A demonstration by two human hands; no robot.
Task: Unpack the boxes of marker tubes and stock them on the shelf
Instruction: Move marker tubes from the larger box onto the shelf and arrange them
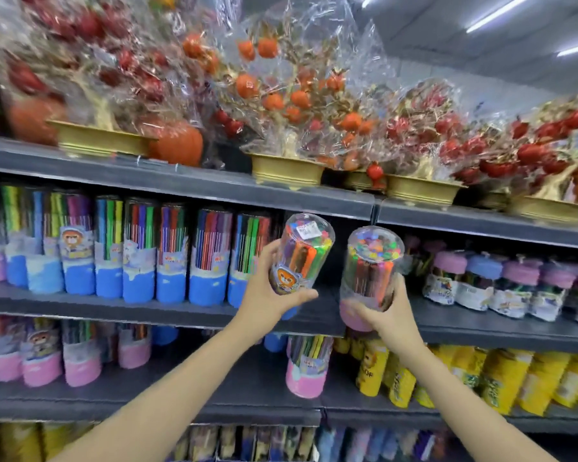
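a clear tube (302, 253) with a blue base is filled with orange, green and pink markers and marked with an orange bear label. a second clear tube (371, 275) is based in pink. grey shelves (181, 181) are topped by gold pots (286, 170) of red and orange fruit.

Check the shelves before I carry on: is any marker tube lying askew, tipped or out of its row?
One stands out: a pink-based tube on the lower shelf stands alone at the front edge, apart from the pink row to its left. The blue-based row above stands upright. The left hand and right hand each grip a tube.
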